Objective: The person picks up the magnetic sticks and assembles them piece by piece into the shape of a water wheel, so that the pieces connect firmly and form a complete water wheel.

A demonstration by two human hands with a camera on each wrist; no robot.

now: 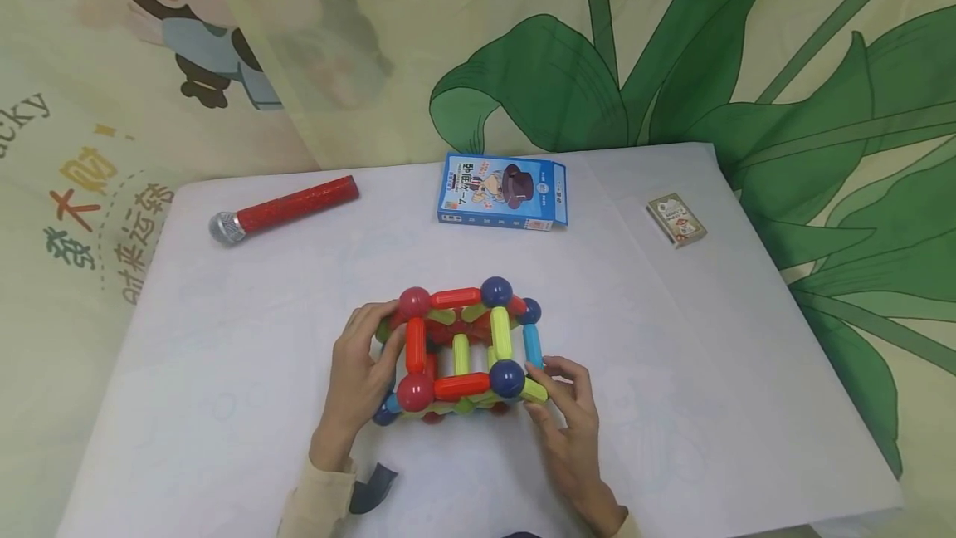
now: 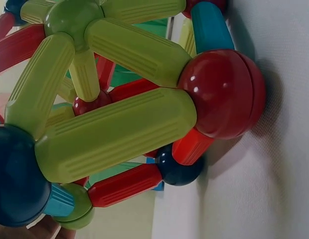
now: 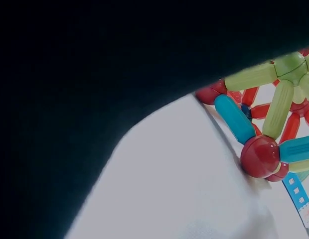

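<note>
A frame built of magnetic rods and balls stands on the table in the head view, with red rods [image 1: 460,386], yellow-green rods, blue rods and red, blue and green balls. My left hand [image 1: 354,376] grips its left side, thumb against the upright red rod [image 1: 416,345] and fingers by the upper red ball [image 1: 414,302]. At the lower right corner, my right hand [image 1: 573,418] pinches a short yellow-green rod [image 1: 534,391] beside a dark blue ball [image 1: 507,379]. The left wrist view shows a thick yellow-green rod [image 2: 117,134] close up. Dark cloth hides much of the right wrist view.
Behind the frame lies a blue card-game box [image 1: 502,192]. A red microphone [image 1: 295,207] with a silver head is at the back left, and a small deck box [image 1: 675,220] at the back right. A dark strap [image 1: 373,488] hangs by the left sleeve. White cloth covers the table [image 1: 246,405].
</note>
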